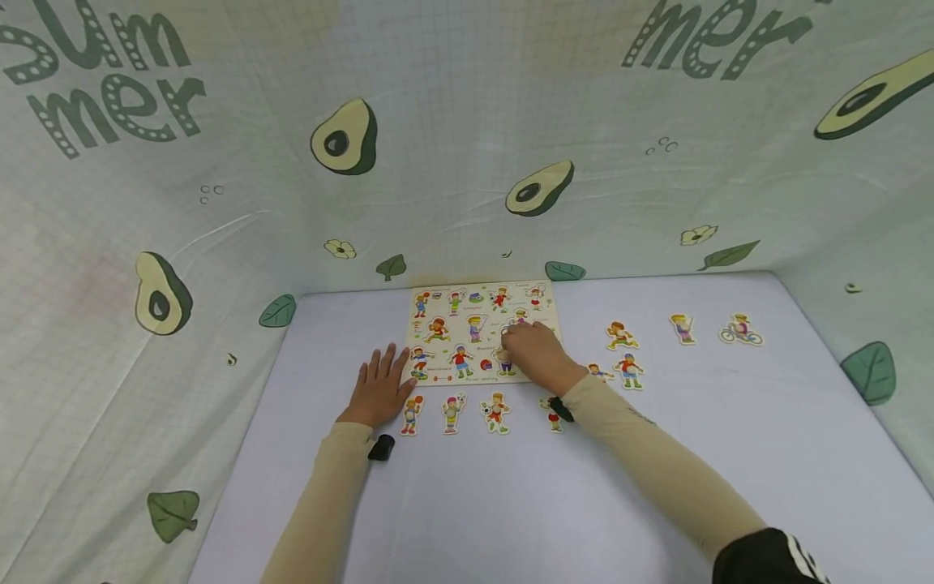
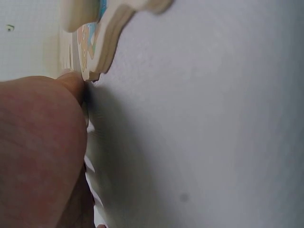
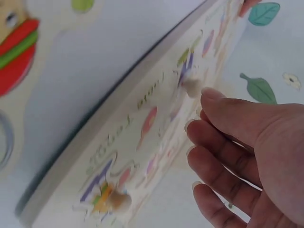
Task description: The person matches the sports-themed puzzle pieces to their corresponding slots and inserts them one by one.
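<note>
A wooden peg puzzle board point(image 1: 457, 332) printed with children playing sports lies at the back of the table. My left hand point(image 1: 376, 386) rests flat beside its left edge, fingers spread. A child-with-ball piece point(image 1: 412, 415) lies close to the left thumb; its thick wooden edge point(image 2: 110, 42) shows in the left wrist view. Over the right part of the board is my right hand point(image 1: 540, 355), fingers loosely bent with nothing visible between them. In the right wrist view, its thumb tip is right by a round wooden peg point(image 3: 192, 88); another peg point(image 3: 119, 201) stands nearer.
In front of the board lie a racket-type figure piece point(image 1: 452, 414), a footballer piece point(image 1: 496, 413) and one partly under the right wrist point(image 1: 552, 415). To the right are a runner point(image 1: 622, 335), a skater point(image 1: 629, 371), a bat-holding figure point(image 1: 683, 328) and a cyclist point(image 1: 740, 329). Avocado-print cloth point(image 1: 438, 203) hangs behind.
</note>
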`<state>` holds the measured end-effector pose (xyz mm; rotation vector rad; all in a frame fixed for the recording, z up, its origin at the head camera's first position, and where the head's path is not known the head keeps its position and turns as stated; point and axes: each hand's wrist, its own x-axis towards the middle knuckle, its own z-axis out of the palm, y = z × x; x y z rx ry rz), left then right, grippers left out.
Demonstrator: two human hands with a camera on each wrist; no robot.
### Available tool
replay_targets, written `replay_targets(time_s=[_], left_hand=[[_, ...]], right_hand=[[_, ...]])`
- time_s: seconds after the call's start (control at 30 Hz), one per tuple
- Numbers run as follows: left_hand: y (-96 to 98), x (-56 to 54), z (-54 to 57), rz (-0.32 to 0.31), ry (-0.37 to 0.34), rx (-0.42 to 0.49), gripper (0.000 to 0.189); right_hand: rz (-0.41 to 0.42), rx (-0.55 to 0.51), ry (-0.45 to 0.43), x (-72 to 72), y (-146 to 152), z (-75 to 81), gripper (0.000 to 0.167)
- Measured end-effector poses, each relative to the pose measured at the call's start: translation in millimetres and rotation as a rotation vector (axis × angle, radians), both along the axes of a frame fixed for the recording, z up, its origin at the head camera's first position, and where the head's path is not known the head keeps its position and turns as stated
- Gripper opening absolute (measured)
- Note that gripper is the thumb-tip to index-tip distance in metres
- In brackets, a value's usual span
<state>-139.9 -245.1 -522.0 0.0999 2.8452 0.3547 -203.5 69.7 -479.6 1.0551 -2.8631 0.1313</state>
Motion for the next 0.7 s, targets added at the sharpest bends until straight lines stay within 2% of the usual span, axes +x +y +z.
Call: replay_targets(time_s=[0.13,0.33,0.53,0.7], left_hand=[[1.3,1.6,1.9,-0.007,0.013,0.006,0.068],[-0.9,2.4,-2.4,-0.016,0.023,-0.005,0.069],[-2.4,1.0,-3.8,-0.015,0.020,-0.005,0.069],[-0.2,1.7,-0.5,-0.010,0.006,-0.002,0.070]], right_hand=[[-0.022,-0.035,0.012,5.1,14,4.4,0.016],[-0.040,-0.059,0.025,17.4,38,7.5,0.017],[-0.047,-0.085,0.025,34.4,60,4.0,0.017],[-0.037,-0.105,0.009,49.3,74,-4.5,0.020]])
